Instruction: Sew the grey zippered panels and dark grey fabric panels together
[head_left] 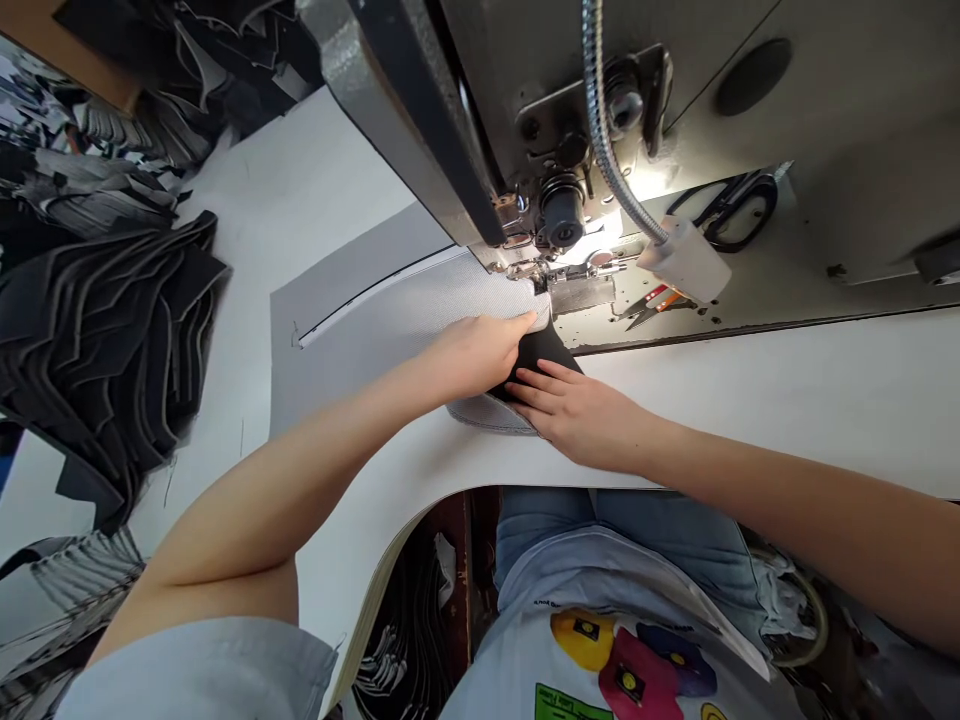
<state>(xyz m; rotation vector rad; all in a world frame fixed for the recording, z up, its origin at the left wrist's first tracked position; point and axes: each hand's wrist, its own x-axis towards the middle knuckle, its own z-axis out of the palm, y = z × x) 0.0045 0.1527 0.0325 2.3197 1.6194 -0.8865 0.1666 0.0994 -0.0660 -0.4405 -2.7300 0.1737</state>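
My left hand lies on a grey mesh fabric panel, its fingertips close to the steel presser foot of the sewing machine. My right hand presses on a black fabric piece just below the needle area. A curved grey piece with a stitched edge sticks out under my right hand. The mesh panel rests on a grey sheet with a long curved slot. The needle itself is hidden behind the foot and the fabric.
Stacks of black cut pieces lie on the white table at the left. Black-handled scissors and orange-handled snips sit on the machine bed. A gooseneck lamp hangs above the foot.
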